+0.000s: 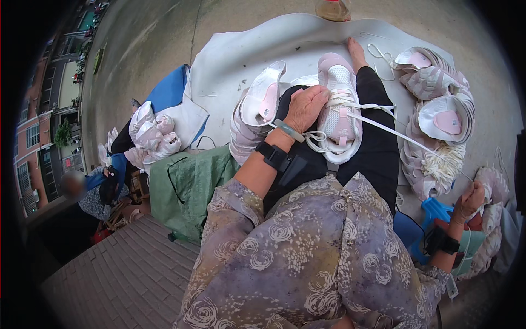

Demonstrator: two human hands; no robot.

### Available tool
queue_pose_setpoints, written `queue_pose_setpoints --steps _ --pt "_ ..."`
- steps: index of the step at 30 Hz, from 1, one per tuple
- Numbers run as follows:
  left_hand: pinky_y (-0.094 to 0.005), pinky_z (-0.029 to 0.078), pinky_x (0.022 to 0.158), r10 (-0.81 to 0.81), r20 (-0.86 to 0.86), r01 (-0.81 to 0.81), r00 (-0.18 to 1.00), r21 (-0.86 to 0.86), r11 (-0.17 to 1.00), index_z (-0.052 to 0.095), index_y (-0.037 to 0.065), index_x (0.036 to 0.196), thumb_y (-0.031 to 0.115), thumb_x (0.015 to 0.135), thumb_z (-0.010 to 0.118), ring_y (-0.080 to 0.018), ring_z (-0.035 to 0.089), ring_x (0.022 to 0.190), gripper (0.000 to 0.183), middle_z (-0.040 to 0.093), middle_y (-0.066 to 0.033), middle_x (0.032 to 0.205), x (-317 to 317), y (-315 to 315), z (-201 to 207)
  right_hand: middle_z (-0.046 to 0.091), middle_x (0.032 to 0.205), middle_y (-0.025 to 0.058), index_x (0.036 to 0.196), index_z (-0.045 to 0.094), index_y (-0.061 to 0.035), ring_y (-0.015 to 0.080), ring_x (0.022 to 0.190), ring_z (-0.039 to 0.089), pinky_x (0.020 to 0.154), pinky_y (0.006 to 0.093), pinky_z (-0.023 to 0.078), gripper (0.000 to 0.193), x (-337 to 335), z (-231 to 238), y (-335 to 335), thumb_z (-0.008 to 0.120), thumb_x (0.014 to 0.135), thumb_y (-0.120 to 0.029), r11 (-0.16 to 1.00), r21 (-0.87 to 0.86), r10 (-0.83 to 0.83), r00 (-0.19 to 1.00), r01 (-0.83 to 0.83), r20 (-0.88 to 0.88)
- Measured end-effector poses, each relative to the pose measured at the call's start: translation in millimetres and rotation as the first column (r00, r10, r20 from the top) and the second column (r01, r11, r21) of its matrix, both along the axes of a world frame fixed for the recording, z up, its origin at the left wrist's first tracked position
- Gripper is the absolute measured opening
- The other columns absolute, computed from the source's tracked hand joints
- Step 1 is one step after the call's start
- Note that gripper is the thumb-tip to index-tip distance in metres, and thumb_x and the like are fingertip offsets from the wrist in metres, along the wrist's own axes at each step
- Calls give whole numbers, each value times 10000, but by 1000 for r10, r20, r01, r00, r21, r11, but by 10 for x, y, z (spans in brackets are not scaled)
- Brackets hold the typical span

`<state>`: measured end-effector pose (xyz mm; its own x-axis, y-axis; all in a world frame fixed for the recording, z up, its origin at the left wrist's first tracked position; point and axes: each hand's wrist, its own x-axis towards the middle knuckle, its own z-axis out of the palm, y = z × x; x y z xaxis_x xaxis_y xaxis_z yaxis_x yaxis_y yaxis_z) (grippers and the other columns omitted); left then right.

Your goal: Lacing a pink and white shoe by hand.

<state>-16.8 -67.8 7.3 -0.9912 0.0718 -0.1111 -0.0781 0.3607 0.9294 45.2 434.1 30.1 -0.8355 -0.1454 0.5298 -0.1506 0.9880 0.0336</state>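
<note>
A white and pink sneaker (341,74) lies on my lap, its toe pointing away from me. My left hand (308,108) is closed against the sneaker's left side, near the tongue and lacing. A white shoelace (402,134) runs taut from the eyelets out to the right. At its far end, my right hand (469,200) is pinched shut on it, well away from the shoe. Another loose lace end crosses my right thigh. Part of the lacing is hidden beneath my left fingers.
Stacked pink and white sneakers (257,107) stand left of my legs; more stacks (446,118) with a bundle of white laces (442,162) line the right. A green sack (189,189) sits at my left. A white sheet (235,57) covers the ground. Another person (104,192) sits far left.
</note>
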Motion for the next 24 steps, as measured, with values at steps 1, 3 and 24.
queue_pose_setpoints --steps 1,3,24 --pt "-230 410 758 -1 0 1 1000 4 1000 580 -9 922 230 886 454 -100 514 779 273 578 -37 803 -2 3 -2 553 841 130 874 506 -11 300 775 533 724 385 421 54 45 -49 62 496 839 -50 994 -69 -85 992 91 88" --pt "-238 410 767 17 -5 -17 1000 -12 1000 579 -8 918 223 882 445 -113 521 789 270 579 -50 805 13 -9 3 529 805 142 853 499 -5 313 743 516 682 387 407 54 100 -223 -1 492 839 -57 986 -153 -50 988 72 145" --pt "-308 427 561 4 -160 -98 987 -587 803 463 76 699 269 639 658 -216 556 595 281 539 -25 633 229 122 260 536 959 122 989 514 -49 289 913 505 806 391 370 347 -491 113 -2223 598 653 -38 735 -508 639 710 -450 296"
